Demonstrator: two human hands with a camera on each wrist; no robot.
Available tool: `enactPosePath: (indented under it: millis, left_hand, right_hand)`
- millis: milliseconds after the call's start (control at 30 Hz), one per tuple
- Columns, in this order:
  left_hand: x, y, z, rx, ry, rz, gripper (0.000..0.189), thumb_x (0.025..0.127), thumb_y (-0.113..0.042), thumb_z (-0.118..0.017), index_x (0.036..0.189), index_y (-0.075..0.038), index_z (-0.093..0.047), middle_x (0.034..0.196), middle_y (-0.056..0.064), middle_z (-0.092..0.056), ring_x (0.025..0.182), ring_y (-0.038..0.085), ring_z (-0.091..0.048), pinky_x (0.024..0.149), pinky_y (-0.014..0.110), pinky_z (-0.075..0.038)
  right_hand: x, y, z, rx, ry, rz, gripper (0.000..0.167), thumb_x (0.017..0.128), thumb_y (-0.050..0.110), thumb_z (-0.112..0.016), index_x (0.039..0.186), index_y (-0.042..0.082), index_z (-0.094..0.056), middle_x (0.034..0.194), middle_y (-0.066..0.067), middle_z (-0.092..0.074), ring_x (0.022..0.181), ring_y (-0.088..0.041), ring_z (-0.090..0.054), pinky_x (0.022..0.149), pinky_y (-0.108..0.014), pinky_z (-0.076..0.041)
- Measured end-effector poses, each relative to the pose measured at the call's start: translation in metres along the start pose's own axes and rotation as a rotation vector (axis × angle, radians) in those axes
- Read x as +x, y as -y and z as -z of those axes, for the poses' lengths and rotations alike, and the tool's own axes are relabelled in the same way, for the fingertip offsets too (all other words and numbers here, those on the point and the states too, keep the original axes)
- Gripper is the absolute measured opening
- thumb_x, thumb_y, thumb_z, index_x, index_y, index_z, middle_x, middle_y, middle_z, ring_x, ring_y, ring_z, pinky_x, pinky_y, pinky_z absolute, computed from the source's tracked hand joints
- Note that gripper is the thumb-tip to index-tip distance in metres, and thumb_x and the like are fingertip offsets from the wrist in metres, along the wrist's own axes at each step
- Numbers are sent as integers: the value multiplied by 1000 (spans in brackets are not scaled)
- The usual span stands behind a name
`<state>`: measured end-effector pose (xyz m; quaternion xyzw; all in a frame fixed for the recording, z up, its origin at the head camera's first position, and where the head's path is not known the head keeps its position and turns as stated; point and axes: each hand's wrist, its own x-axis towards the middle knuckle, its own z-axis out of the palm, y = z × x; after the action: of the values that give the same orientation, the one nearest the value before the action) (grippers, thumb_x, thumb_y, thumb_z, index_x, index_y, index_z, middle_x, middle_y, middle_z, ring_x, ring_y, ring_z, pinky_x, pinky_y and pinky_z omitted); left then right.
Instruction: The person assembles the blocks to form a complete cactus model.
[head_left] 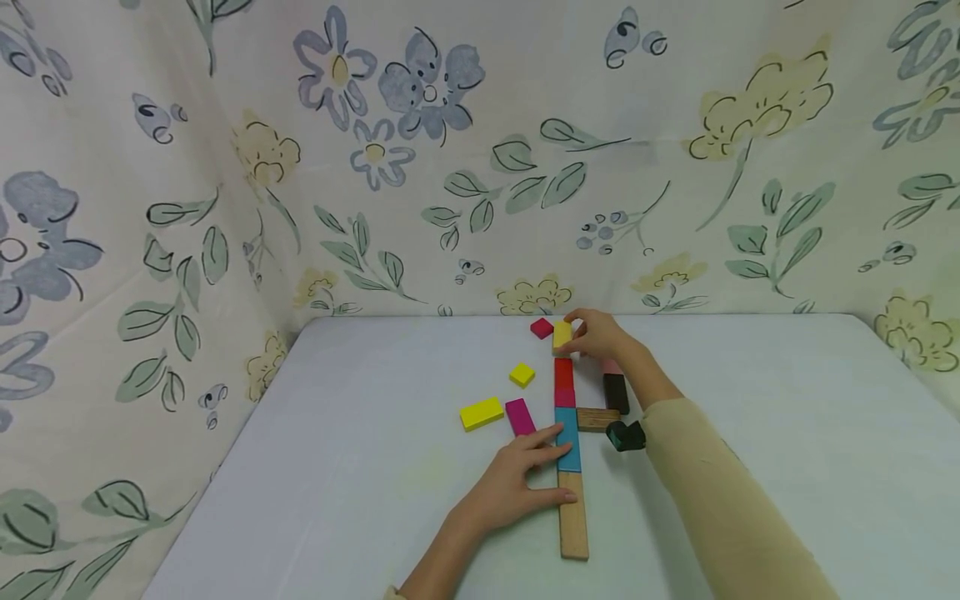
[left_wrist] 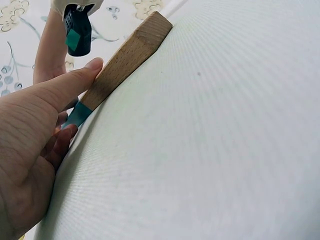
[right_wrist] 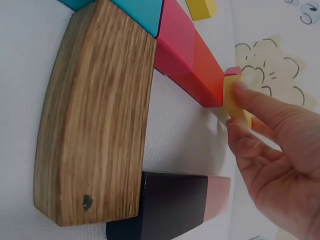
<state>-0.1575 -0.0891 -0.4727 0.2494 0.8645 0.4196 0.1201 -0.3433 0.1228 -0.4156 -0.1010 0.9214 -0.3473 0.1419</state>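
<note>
My right hand [head_left: 597, 335] pinches a yellow block [head_left: 562, 337] between thumb and fingers at the far end of a row of blocks. In the right wrist view the yellow block [right_wrist: 235, 100] stands close by the end of the red block [right_wrist: 206, 70]. Toward me the row continues with a small pink block [head_left: 565, 398], a blue block [head_left: 572, 458] and a light wooden block [head_left: 573, 529]. My left hand [head_left: 510, 479] rests along the row, its extended fingertips on the blue block and the thumb on the light wooden one.
A brown wooden block [head_left: 597, 419] branches right from the row, meeting a black block [head_left: 616, 393] with a pale pink one [head_left: 611, 367] behind. Left of the row lie a magenta block [head_left: 520, 417], a long yellow block [head_left: 482, 413], a small yellow one [head_left: 522, 375] and a crimson one [head_left: 542, 328].
</note>
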Motion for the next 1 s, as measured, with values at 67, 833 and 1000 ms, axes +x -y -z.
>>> enactPosePath:
  millis: [67,833,1000]
  left_hand:
    - [0,0,0,-3,-1,1,60,97,-42,-76,152,-26,-59,166,-9,-44,148,19,-44,117,46,-47]
    - [-1,2,0,-2,-8,-20,60,97,-42,-76,152,-24,-59,166,-9,-44,148,19,-45,118,45,-45]
    - [-1,4,-1,-13,-11,-31,60,97,-41,-77,152,-23,-60,166,-8,-44,147,19,-45,118,43,-45]
  right_hand:
    - [1,0,0,1,5,-5,71,95,24,-81,151,-2,-47,114,-23,-64,90,-28,-64,81,-33,-58]
    - [9,-1,-12,13,-41,-52,57,101,28,-72,147,0,-53,136,-29,-60,98,-32,-65,85,-36,-59]
    - [9,0,-15,28,-50,-65,55,101,28,-73,146,2,-55,134,-28,-60,101,-32,-63,86,-36,-58]
